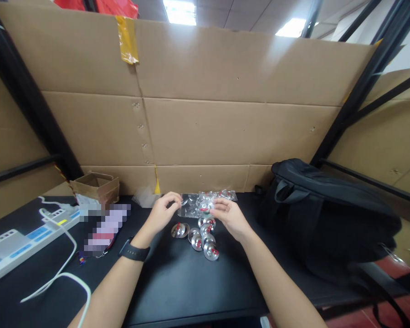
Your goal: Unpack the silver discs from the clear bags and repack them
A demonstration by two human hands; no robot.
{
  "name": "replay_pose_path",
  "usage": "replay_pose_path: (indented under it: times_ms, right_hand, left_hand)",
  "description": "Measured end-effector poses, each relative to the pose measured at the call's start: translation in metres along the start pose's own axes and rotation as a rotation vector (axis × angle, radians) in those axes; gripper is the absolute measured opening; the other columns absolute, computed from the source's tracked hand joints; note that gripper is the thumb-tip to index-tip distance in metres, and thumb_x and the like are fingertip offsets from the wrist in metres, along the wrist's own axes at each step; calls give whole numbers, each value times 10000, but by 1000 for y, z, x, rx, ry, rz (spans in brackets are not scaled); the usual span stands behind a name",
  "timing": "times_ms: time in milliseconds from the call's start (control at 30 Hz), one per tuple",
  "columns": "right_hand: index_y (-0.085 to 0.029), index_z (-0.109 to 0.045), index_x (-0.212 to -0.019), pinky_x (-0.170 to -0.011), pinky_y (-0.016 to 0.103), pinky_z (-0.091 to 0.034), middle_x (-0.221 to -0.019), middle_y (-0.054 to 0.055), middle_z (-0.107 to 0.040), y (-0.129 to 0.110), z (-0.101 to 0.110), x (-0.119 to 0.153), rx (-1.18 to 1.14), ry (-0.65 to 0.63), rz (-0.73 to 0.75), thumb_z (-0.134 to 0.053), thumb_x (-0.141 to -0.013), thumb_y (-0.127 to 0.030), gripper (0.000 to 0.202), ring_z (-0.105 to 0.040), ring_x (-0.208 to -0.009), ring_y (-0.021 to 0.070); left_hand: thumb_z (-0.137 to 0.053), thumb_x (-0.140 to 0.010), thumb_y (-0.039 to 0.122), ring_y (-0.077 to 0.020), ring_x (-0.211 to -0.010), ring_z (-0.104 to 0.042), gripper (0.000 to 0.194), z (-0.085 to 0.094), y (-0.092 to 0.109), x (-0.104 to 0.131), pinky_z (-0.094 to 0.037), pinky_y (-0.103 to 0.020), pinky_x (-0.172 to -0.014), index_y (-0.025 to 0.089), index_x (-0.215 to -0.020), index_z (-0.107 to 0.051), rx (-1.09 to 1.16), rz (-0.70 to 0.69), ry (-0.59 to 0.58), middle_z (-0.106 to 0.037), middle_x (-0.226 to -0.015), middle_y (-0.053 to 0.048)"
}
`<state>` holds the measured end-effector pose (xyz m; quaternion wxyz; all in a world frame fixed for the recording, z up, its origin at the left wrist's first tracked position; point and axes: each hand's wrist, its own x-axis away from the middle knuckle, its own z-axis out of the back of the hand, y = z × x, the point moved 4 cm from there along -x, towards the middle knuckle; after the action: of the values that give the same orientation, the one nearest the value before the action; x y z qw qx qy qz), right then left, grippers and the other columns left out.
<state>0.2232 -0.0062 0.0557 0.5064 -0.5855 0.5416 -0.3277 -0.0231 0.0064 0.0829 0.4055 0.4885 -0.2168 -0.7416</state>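
Note:
My left hand (pixel 164 210) is at the back of the black table, its thumb and fingers pinched on the edge of a clear plastic bag (pixel 190 206). Between the thumb and fingers of my right hand (pixel 231 217) is a shiny round metal disc (pixel 207 207) with a red mark. It overlaps the bag, and whether it is inside I cannot tell. Just in front lie several similar metal discs (pixel 208 241) in a loose, partly overlapping cluster. Left of them, more discs (pixel 180 230) rest together. Behind my hands are more clear bags (pixel 225 195) with red marks showing.
A black backpack (pixel 328 218) fills the table's right side. On the left are a white power strip (pixel 30 241) with a white cable (pixel 63 274), a blurred phone-like object (pixel 107 230) and a small open cardboard box (pixel 97 187). Tall cardboard panels (pixel 205 132) close off the back.

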Motion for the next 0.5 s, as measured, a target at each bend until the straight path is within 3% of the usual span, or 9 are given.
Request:
replay_pose_path:
  times_ms: [133,200,333,500]
  right_hand:
    - [-172,-745,-903,-779,326,-550,-848,56,-739,-5,12,-4,103,30,33,-900,-618,-311,354,-687,-796,186]
    - [-169,-754,-902,-778,338,-553,-852,66,-746,-7,14,-4,176,11,40,-890,-631,-320,339,-690,-794,195]
    - [-173,-763,-869,-726,329,-554,-795,59,-748,-6,14,-4,284,-2,59,-882,-629,-328,309,-691,-724,190]
    - [-172,-759,-865,-682,327,-554,-765,58,-749,1,12,-5,323,-28,49,-870,-633,-344,309,-695,-680,193]
  left_hand:
    - [-574,-873,279,-203,-966,-637,172,-9,7,5,-488,-332,-928,206,-770,-691,1,-20,-343,-706,-997,-58]
    - [-593,-876,301,-198,-958,-646,165,-13,8,9,-489,-317,-922,219,-805,-717,-8,-27,-457,-712,-1002,-52]
    - [-632,-858,345,-195,-899,-657,159,-23,0,15,-492,-301,-878,248,-811,-749,-55,-36,-545,-726,-932,-36]
    - [-669,-831,395,-210,-981,-639,141,-29,-15,19,-451,-321,-940,298,-811,-769,-212,-46,-518,-731,-980,-23]
